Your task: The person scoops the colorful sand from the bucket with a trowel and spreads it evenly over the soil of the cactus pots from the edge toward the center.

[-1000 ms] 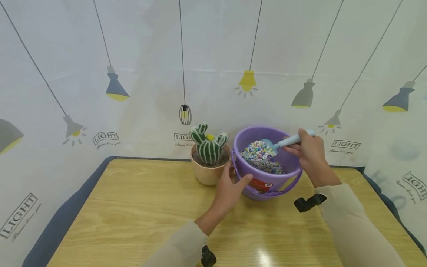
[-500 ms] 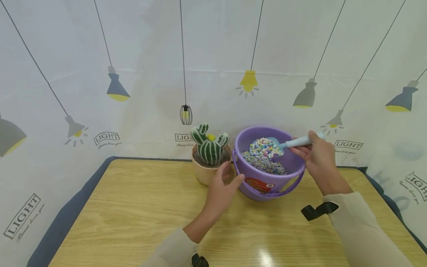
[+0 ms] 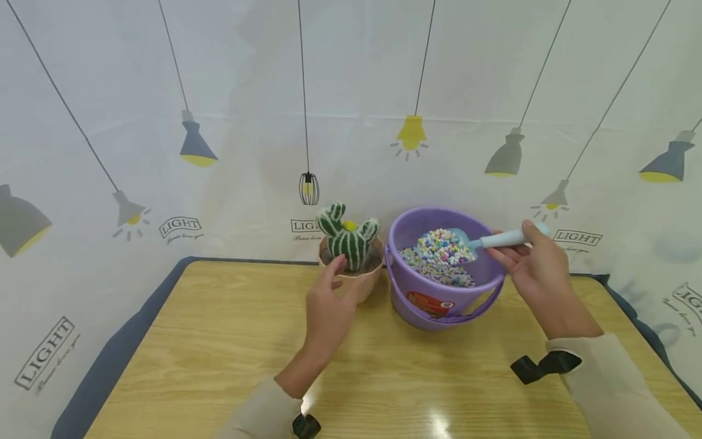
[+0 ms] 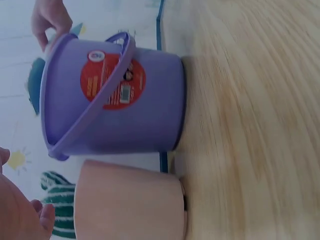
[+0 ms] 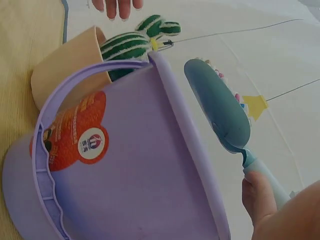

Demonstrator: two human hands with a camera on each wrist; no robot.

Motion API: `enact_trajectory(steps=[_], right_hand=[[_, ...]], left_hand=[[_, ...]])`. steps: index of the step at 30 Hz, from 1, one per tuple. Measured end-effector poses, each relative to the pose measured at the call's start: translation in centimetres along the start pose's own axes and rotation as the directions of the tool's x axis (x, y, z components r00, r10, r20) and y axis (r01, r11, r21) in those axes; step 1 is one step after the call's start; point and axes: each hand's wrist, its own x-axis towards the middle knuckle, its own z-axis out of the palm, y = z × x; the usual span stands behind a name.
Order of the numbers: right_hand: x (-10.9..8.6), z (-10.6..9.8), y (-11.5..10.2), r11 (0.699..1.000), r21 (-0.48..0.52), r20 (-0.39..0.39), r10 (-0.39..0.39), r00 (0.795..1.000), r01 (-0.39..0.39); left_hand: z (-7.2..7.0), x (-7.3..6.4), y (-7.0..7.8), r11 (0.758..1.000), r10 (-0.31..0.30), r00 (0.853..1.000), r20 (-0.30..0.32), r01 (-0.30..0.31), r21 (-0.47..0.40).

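My right hand [image 3: 543, 274] grips the pale blue handle of a small scoop [image 5: 220, 110]. Small multicoloured pellets [image 3: 444, 247] are heaped in its blade, over the mouth of a purple bucket [image 3: 471, 297]. More pellets lie inside the bucket. To its left stands a peach-coloured pot [image 4: 127, 200] with a green and white knitted cactus [image 3: 356, 247] in it. My left hand [image 3: 329, 314] is in front of the pot, fingers loosely bent and holding nothing; its fingertips overlap the cactus and the pot rim in the head view.
Both containers stand at the back of a wooden table [image 3: 219, 341], close to a wall covering [image 3: 247, 152] printed with hanging lamps. The bucket's purple carrying handle [image 5: 47, 175] hangs down over its front, across a red label [image 4: 114, 80].
My left hand has moved left, from between bucket and pot to in front of the pot. My right hand has shifted right, drawing the loaded scoop up and toward the bucket's right rim.
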Motion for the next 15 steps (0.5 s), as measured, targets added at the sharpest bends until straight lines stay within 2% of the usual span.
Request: enact_trajectory(steps=[4,7,11,15], right_hand=[[-0.7,-0.3,0.1,1.000,0.025,0.025,0.007,1.000,-0.007],[-1.2,-0.5,0.2,0.998,0.058,0.041,0.021,0.999,-0.024],[-1.9,-0.8,0.3,0.992,0.112,0.063,0.048,0.997,-0.055],[-2.5,-0.9,0.5,0.986,0.147,0.082,0.064,0.995,-0.076]], left_hand=[[-0.5,0.5,-1.3,0.996,0.066,0.997,-0.050,-0.063,0.064],[-0.7,0.9,-2.1,0.992,0.088,0.994,-0.058,-0.083,0.090],[-0.6,1.3,-3.2,0.993,0.050,0.998,-0.041,-0.045,0.112],[-0.3,1.9,-4.5,0.991,-0.030,1.000,0.008,0.029,0.132]])
